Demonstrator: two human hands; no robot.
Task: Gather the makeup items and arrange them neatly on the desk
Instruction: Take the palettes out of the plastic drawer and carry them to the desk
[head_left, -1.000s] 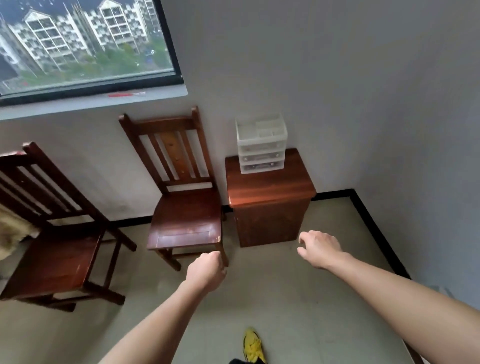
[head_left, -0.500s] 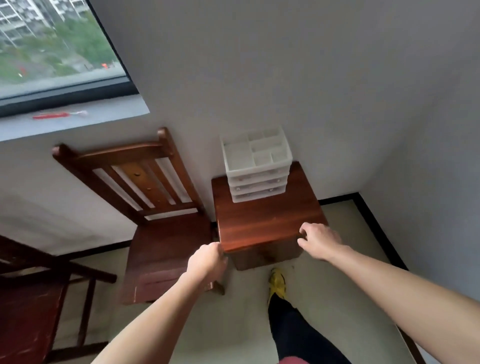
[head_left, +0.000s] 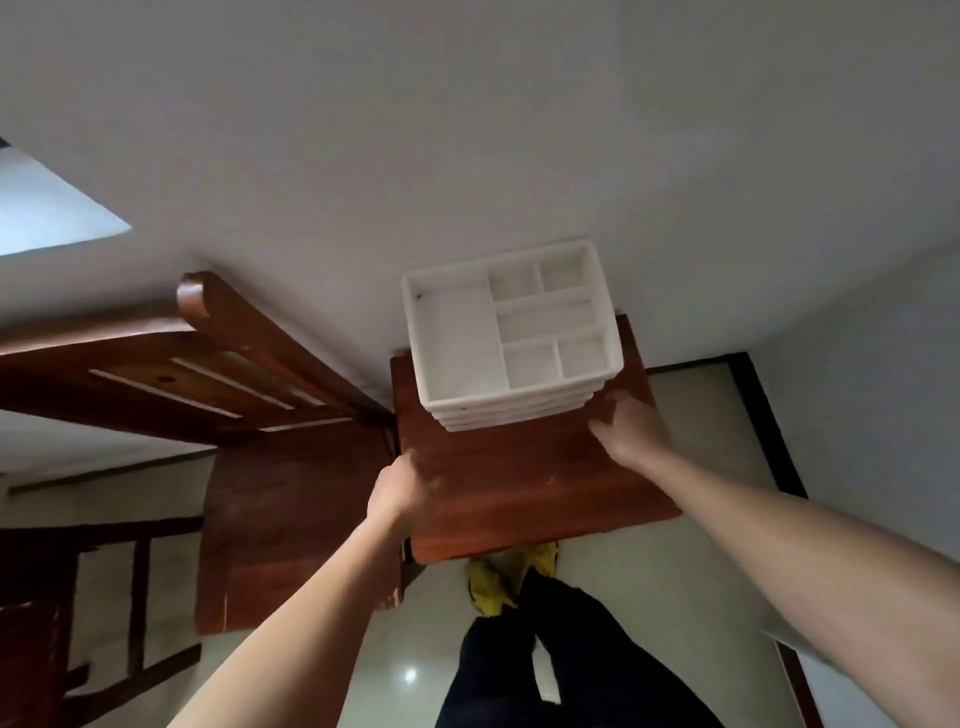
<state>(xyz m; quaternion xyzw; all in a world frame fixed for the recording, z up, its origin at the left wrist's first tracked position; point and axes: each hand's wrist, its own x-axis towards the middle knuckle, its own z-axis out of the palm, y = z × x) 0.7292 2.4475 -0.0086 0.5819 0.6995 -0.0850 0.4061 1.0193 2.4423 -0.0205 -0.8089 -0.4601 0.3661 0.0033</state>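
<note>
Head view, the only one. The white organizer (head_left: 511, 338) stands at the back of the wooden surface (head_left: 519, 483), against the wall. Its top compartments look empty. No makeup items are visible anywhere, and the drawer contents are hidden.

Your left hand (head_left: 397, 491) is at the surface's left edge, curled and blurred, so I cannot tell if it grips the edge. Your right hand (head_left: 631, 434) is at the organizer's front right corner with its fingers hidden, so I cannot tell if it is touching or grasping.

Likely risks:
- **Twisting:** if you pull at that one corner, the light plastic stack probably twists or skids instead of lifting.
- **Spilling:** if you tilt it forward, the drawers could slide out and dump whatever is inside on the floor.
- **Leaning:** if you lean on the left edge, this small surface may rock.
- **Chair:** the chair (head_left: 249, 364) is just beside the surface, so your left arm could clip it.
- **Feet:** your yellow shoes (head_left: 488, 587) are under the front edge, so a step could kick the base.
</note>
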